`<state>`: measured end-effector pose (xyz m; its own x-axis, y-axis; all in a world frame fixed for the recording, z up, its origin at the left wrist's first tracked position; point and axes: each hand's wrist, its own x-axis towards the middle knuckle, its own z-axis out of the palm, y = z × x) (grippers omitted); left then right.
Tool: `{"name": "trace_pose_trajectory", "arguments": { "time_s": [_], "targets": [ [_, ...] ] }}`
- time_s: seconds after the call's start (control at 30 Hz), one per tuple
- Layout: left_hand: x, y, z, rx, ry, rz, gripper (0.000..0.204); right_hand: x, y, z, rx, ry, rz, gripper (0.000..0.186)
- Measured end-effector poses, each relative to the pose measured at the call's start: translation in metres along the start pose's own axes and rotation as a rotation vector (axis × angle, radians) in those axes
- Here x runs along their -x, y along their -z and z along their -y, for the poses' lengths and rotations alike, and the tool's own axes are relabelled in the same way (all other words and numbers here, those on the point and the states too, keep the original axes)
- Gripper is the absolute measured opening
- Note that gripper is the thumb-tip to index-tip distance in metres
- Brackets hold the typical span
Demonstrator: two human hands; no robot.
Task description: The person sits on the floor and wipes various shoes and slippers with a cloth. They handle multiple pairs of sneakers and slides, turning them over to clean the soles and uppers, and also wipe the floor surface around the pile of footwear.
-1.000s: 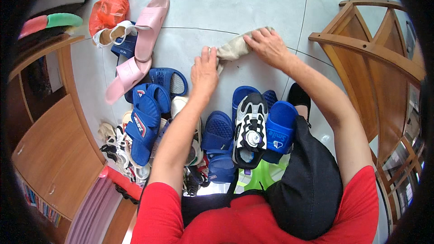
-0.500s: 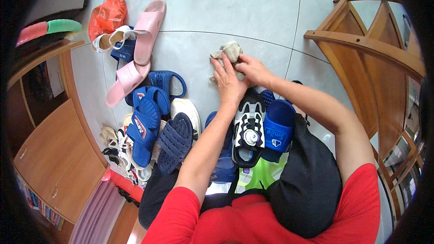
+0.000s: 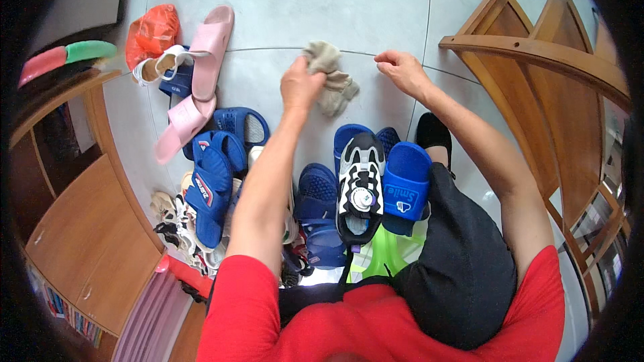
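My left hand is closed on the edge of a crumpled greyish-beige cloth, which hangs or lies over the grey floor ahead of me. To the right of it my right hand is apart from the cloth, its fingers bent together with nothing visible in them. Nearer to me stands a black and white sneaker with a round dial on top. Beside the sneaker is a bright blue slide sandal; darker blue slippers lie on its left, partly behind my left forearm.
Pink slides, white sandals and an orange-red plastic bag lie at the far left. Blue slippers are heaped over other shoes. A wooden cabinet stands left, a wooden chair right. Below the sneaker is something bright green.
My right hand has let go of the cloth and moved right. My left hand has shifted left and now grips the cloth's edge, and the cloth is more spread out. The view has shifted slightly.
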<state>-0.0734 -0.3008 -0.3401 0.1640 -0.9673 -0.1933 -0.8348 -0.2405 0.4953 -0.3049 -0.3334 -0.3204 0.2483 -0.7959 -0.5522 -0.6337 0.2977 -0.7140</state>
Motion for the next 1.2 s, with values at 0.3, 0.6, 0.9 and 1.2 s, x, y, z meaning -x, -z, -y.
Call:
{"name": "trace_pose_trajectory", "arguments": {
  "time_s": [0.3,0.6,0.9,1.2],
  "targets": [
    [-0.062,0.109,-0.006,0.171,-0.005,0.015,0.031,0.012,0.018,-0.012,0.023,-0.022,-0.021,0.032],
    [-0.019,0.009,-0.015,-0.167,-0.207,-0.145,0.028,0.015,0.016,-0.020,0.148,0.005,0.038,0.032],
    [0.055,-0.006,-0.016,0.344,0.421,-0.098,0.028,0.012,-0.025,-0.004,0.229,0.267,0.065,0.028],
    [0.073,-0.018,0.007,1.192,0.706,-0.212,0.031,-0.027,-0.080,0.017,0.514,0.591,-0.054,0.013]
  ]
}}
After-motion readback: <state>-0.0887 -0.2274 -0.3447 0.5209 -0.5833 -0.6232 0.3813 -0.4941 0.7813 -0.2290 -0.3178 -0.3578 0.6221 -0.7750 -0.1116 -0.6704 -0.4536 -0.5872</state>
